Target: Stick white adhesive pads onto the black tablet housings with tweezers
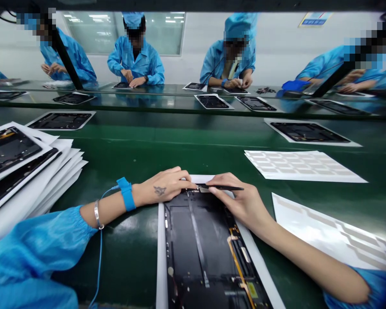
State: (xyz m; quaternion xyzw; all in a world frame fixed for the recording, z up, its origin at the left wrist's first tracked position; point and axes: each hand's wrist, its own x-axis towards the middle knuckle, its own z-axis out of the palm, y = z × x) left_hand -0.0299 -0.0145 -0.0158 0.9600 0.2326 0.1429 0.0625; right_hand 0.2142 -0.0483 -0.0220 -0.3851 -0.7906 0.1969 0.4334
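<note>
While the left hand [162,186] is lying open and pressing the top edge of a black tablet panel [199,253], the right hand [241,199] is pinching slim tweezers [227,187] at that edge. The panel is sitting on a white sheet [161,257] on the green bench [131,257], with stacked panels [22,171] lying to the left and label sheets [300,165] lying farther right.

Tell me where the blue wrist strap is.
In the head view, the blue wrist strap wraps the person's left wrist, between the left hand and a silver bangle, left of the black device panel.
</note>
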